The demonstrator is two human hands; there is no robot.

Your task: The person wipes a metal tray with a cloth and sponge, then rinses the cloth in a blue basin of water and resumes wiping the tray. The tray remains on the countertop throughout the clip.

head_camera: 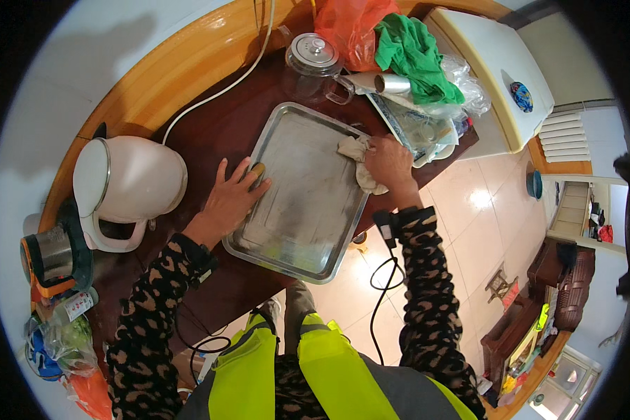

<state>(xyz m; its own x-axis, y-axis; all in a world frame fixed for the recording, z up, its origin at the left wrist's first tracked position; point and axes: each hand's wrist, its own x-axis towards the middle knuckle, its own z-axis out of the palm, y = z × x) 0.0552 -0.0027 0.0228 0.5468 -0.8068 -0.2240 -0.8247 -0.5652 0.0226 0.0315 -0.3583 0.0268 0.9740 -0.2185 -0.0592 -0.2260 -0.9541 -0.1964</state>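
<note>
A rectangular metal tray with a raised rim lies on the dark red table, its near corner jutting past the table's edge. Dull streaks and dark smudges mark its surface. My left hand rests on the tray's left rim, fingers spread, with a yellowish band around one finger. In my right hand is a bunched cream cloth, pressed against the tray's right rim. Part of the cloth hangs below the fist, over the rim.
A white electric kettle stands at left, and a glass pot with a metal lid beyond the tray. To the right sit a green cloth, a foil roll and plastic bags. Black cables hang from both wrists. A white cord crosses behind.
</note>
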